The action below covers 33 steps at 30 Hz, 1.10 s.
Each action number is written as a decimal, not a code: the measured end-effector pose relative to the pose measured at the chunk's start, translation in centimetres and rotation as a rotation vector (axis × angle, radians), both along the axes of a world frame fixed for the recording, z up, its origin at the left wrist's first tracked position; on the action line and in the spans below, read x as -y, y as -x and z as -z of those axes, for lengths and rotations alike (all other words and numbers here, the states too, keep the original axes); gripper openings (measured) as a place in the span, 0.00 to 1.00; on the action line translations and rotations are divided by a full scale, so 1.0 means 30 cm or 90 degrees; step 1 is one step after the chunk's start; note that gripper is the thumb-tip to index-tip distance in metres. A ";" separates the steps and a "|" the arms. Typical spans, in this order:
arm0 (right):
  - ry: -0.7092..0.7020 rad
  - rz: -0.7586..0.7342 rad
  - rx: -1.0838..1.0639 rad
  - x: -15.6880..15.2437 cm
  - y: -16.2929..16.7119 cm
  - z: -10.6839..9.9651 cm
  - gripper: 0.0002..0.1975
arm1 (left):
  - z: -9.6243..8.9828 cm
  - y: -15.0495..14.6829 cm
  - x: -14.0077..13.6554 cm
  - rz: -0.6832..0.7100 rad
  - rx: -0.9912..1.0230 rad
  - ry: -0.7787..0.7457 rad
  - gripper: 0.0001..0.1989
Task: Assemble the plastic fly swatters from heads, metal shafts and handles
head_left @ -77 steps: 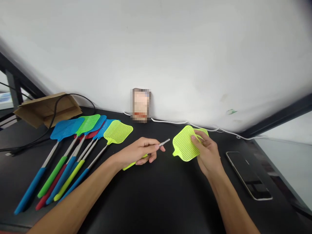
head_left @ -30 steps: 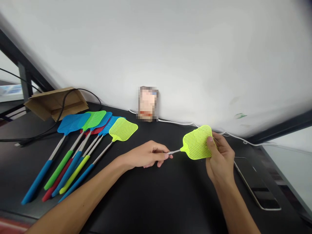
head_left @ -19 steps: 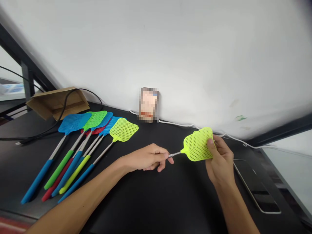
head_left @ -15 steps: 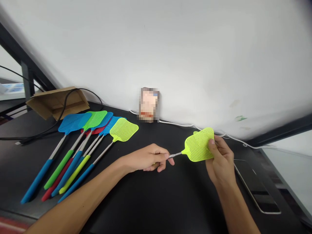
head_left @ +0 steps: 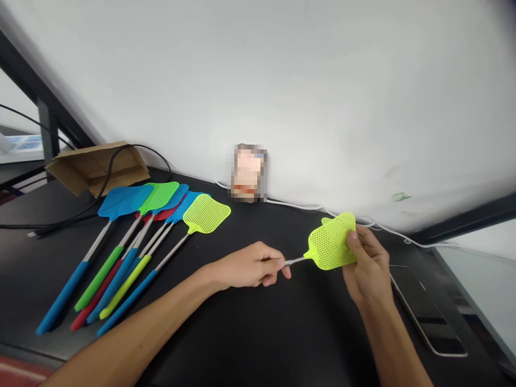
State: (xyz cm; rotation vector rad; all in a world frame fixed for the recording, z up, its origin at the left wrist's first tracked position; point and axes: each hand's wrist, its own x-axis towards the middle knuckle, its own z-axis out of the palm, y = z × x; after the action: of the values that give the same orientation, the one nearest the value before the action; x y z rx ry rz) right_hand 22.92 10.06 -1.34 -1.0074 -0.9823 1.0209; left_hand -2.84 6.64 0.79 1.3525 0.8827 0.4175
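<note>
A yellow-green fly swatter (head_left: 330, 244) is held between my two hands above the black table. My left hand (head_left: 260, 263) is closed around its shaft end; the handle is hidden in the fingers. Its perforated head lies in my right hand (head_left: 368, 263), pinched at the far edge with the thumb on top. Part of another yellow-green piece (head_left: 325, 221) peeks out behind that head. Left of my hands, several fly swatters lie fanned out, among them a yellow-headed one (head_left: 207, 214) with a blue handle, a green one (head_left: 161, 196) and a blue one (head_left: 121, 203).
An open cardboard box (head_left: 99, 169) lies at the back left with a black cable (head_left: 108, 172) over it. A blurred-out upright item (head_left: 249, 173) leans on the wall. A white cable (head_left: 298, 206) runs along the wall's base. A phone (head_left: 429, 312) lies at the right.
My left fingers have closed more tightly around the swatter's shaft. Both hands sit almost where they were, with only a slight overall shift of the view.
</note>
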 end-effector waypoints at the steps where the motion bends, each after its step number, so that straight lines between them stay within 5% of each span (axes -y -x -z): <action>1: 0.000 0.002 0.003 -0.001 -0.001 0.001 0.15 | 0.001 -0.003 0.000 -0.006 -0.006 -0.007 0.20; 33: -0.001 0.040 0.090 -0.013 -0.012 0.032 0.17 | 0.010 -0.015 0.000 -0.028 -0.024 -0.111 0.20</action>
State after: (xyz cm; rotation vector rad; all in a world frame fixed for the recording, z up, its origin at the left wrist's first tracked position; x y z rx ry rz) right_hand 23.29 10.45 -2.30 -1.1133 -1.0594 0.9059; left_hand -2.38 6.64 0.48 1.5070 0.9245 0.5141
